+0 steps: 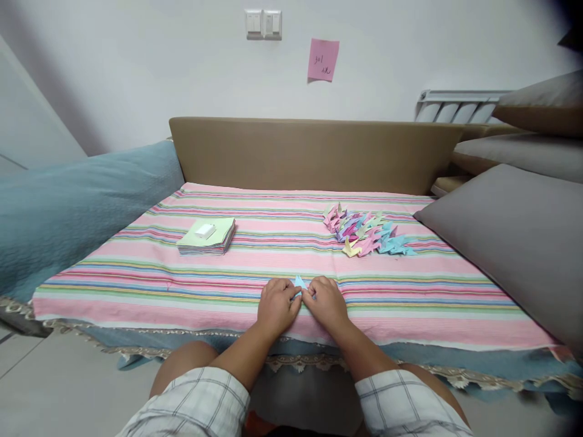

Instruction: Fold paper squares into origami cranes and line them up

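A small piece of folded light-blue paper lies between my two hands near the front of the striped cloth. My left hand pinches it from the left, thumb and fingers closed. From the other side my right hand grips it with curled fingers, the thumb tips almost meeting. Most of the paper is covered by my fingers; a pointed tip shows above them. Behind and to the right sits a pile of folded paper cranes in pink, purple, yellow, green and blue.
Left of my hands is a stack of square paper with a small white object on top. Grey cushions crowd the right side. A brown backrest stands behind, and a blue covered armrest at left.
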`<action>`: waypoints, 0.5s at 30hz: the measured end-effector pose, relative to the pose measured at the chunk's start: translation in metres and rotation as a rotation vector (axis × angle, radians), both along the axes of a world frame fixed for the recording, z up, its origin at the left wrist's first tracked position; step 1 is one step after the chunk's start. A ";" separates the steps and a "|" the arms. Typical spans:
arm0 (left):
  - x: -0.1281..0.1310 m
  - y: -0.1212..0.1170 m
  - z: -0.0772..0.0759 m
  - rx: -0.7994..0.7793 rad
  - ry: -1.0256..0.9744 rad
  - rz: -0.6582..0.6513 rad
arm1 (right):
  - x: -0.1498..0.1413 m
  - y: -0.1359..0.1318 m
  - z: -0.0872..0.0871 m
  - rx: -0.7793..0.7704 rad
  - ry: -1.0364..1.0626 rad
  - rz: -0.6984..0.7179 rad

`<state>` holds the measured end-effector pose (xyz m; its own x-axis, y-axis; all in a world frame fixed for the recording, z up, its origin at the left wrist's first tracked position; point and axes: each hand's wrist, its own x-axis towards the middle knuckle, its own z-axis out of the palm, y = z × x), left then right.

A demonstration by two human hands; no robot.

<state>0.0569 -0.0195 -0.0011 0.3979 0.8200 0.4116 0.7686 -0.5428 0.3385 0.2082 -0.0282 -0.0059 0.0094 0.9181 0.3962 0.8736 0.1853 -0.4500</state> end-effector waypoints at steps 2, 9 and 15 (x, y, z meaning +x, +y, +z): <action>0.000 0.000 0.000 -0.004 0.002 -0.004 | 0.000 0.000 -0.001 0.002 0.003 -0.001; -0.001 0.000 0.001 0.000 -0.003 -0.017 | 0.003 -0.002 -0.007 0.044 0.059 0.042; -0.002 0.000 -0.002 0.013 0.014 -0.039 | 0.003 -0.005 -0.010 0.081 0.034 0.132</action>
<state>0.0549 -0.0190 -0.0033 0.4347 0.7985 0.4166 0.7515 -0.5765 0.3208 0.2112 -0.0337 -0.0154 -0.0948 0.8775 0.4701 0.8236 0.3344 -0.4582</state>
